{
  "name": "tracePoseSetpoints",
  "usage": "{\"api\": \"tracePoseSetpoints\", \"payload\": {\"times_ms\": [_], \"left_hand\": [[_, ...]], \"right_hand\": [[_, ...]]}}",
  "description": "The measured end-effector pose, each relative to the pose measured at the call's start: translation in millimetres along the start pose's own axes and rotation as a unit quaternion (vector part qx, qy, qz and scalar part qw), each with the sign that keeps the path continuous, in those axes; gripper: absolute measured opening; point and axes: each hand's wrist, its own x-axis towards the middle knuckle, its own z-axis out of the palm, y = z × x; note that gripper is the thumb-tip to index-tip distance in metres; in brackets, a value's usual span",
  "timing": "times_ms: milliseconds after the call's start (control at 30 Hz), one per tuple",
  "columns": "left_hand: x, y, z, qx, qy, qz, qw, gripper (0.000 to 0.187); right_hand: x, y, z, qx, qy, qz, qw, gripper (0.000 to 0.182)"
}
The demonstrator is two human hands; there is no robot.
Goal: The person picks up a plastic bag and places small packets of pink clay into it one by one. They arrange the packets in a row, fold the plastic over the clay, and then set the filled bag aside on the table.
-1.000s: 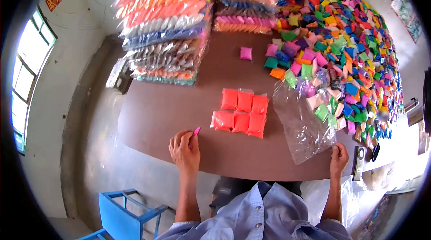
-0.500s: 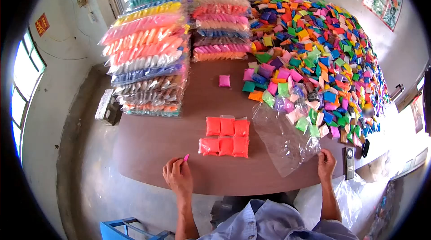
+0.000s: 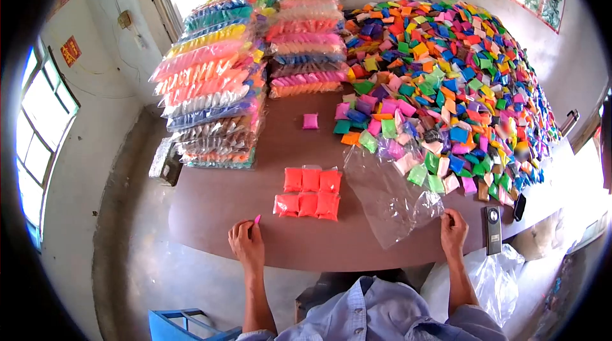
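My left hand (image 3: 247, 241) rests at the table's near edge with its fingers curled. A small pink pointed piece (image 3: 257, 219) sticks up at its fingertips, too small to name further. My right hand (image 3: 453, 231) pinches the near right corner of a clear plastic bag (image 3: 389, 210), which lies flat and looks empty. Between the hands, a little farther off, red-orange packets (image 3: 308, 204) lie in two rows of three. Beyond them sits a single pink packet (image 3: 310, 121).
A large heap of mixed-colour packets (image 3: 459, 86) covers the right side. Two stacks of filled clear bags (image 3: 213, 86) (image 3: 307, 41) stand at the back left. Near my right hand lies a dark narrow device (image 3: 493, 230). A blue stool (image 3: 185, 325) is below left.
The head view has shifted slightly. Both hands, the plastic bag and the red-orange packets stay in about the same places on the table.
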Motion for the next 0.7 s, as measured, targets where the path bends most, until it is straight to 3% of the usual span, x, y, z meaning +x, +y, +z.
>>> {"api": "tracePoseSetpoints", "payload": {"times_ms": [267,367,700], "left_hand": [[-2,-18,8,-0.028,0.011,0.035,0.999,0.010],[-1,-8,3,-0.033,0.002,0.008,0.999,0.010],[0,-6,4,0.017,-0.024,0.006,1.000,0.009]], "right_hand": [[-1,-14,-7,-0.011,0.004,0.032,0.999,0.010],[-2,-7,-5,-0.018,0.003,0.006,1.000,0.011],[-3,-17,-3,0.001,0.011,0.043,0.999,0.011]]}}
